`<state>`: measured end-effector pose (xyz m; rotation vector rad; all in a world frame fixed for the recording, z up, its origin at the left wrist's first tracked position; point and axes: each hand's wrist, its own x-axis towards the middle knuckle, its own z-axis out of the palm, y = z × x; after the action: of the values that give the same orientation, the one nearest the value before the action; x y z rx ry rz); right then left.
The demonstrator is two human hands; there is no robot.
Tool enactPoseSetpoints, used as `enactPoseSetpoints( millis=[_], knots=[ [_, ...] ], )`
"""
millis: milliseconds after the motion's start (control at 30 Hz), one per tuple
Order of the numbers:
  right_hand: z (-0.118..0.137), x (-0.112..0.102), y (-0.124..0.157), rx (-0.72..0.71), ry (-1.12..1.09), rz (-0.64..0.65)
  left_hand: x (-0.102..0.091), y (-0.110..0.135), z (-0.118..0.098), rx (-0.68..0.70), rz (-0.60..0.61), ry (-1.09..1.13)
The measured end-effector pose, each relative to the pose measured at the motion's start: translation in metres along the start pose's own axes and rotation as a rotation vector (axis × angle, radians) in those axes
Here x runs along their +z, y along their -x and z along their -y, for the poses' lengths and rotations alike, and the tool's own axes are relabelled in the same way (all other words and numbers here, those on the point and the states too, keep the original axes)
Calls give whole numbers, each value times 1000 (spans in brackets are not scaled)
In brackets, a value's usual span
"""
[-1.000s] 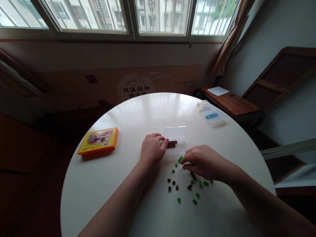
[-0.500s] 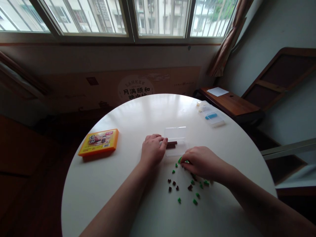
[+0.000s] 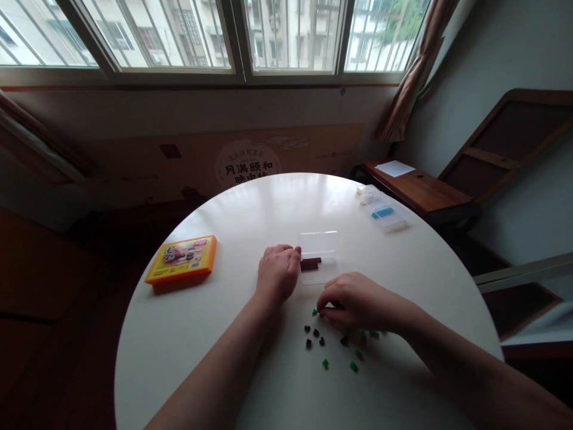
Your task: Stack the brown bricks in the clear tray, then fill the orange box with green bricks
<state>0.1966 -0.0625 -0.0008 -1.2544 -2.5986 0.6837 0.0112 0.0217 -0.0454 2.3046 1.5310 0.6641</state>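
On the white table a clear plastic box (image 3: 329,273) lies with its lid back and several dark brown sticks (image 3: 310,264) inside. My left hand (image 3: 278,273) rests at the box's left edge, fingers curled; whatever they grip is hidden. Below the box, my right hand (image 3: 351,300) reaches down with thumb and forefinger pinched, right beside a tiny green piece (image 3: 314,311). What the pinch holds, if anything, is too small to make out. Several small brown pieces (image 3: 316,332) and green pieces (image 3: 353,366) lie scattered nearer me, some of them covered by the right hand.
An orange and yellow box (image 3: 182,260) sits on the table's left side. Toward the far right edge are clear cases (image 3: 394,224) with a blue item (image 3: 382,212). Beyond the table stands a wooden chair (image 3: 425,191) with a white paper (image 3: 394,168) on it.
My right hand has shifted left and slightly nearer me, covering green pieces that showed before. The left thumb has drawn back from over the brown sticks.
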Motion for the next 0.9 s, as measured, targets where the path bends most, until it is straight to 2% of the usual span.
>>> enactPoseSetpoints(
  millis=[133, 333, 600, 900],
  knots=[
    [-6, 0, 1, -13, 9, 39, 1, -1, 1, 6, -2, 4],
    [-10, -4, 7, -21, -8, -5, 1, -1, 1, 12, -3, -2],
    [-7, 1, 5, -58, -6, 4, 1, 0, 0, 6, 3, -12],
    [0, 3, 5, -67, 104, 5, 1, 0, 0, 8, -1, -13]
  ],
)
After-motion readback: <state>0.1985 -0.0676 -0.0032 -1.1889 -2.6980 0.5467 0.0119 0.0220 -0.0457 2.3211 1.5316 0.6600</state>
